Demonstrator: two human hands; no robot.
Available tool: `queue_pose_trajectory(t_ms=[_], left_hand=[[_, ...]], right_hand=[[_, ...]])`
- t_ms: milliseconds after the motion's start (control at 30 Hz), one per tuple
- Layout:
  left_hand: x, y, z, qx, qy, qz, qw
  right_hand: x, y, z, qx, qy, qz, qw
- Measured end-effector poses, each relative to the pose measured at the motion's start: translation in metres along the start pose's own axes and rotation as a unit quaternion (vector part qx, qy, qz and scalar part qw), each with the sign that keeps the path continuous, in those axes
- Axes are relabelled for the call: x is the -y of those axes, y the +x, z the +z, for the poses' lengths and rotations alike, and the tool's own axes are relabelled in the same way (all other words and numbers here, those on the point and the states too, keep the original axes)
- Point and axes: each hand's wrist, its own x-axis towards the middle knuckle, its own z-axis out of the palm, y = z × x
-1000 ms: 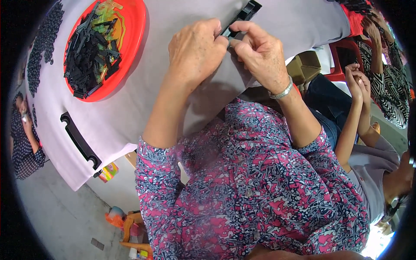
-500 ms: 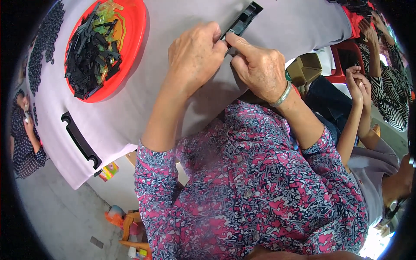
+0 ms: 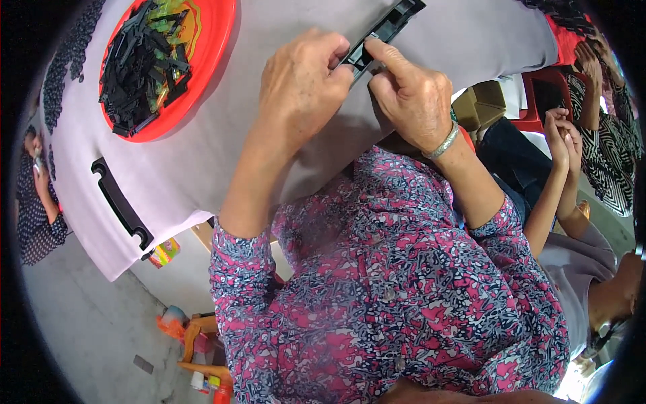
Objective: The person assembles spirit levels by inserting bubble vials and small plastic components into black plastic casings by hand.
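Observation:
A long black plastic strip with a hollow channel (image 3: 391,25) lies slantwise on the cloth-covered table in front of me. My left hand (image 3: 303,84) is closed on its near end, thumb and bent index finger gripping it. With its index fingertip, my right hand (image 3: 416,101) presses into the channel; the thumb is bent close to the near edge and the other fingers are curled. A small pale spot shows in the channel by that fingertip; what it is I cannot make out. On the left, a red plate (image 3: 219,64) holds many small black plastic pieces (image 3: 138,71) and yellow-green translucent ones (image 3: 190,30).
Another black strip with hooked ends (image 3: 120,205) lies near the table's left corner. Small black pieces (image 3: 64,64) are heaped at the far left. An open cardboard box (image 3: 479,104) and a red chair (image 3: 538,87) stand to the right. Other people sit on both sides.
My right hand and the strip have shifted slightly right in the picture. The right index finger still presses into the channel, and my left hand keeps its grip. The view has tilted a little.

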Motion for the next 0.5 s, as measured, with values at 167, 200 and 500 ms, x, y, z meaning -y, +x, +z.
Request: queue_pose_trajectory(t_ms=[167, 200, 500], left_hand=[[-0.0023, -0.0033, 0.0023, -0.030, 0.006, 0.004, 1.000], [-0.0026, -0.0036, 0.0024, -0.029, 0.007, 0.004, 1.000], [-0.0043, -0.0038, 0.0045, -0.038, -0.014, -0.033, 0.999]], right_hand=[[0.0009, 0.0004, 0.0014, -0.010, 0.004, -0.003, 1.000], [0.0008, 0.0003, 0.0015, -0.011, 0.004, -0.002, 1.000], [0.0029, -0.0009, 0.0024, -0.008, 0.006, 0.007, 1.000]])
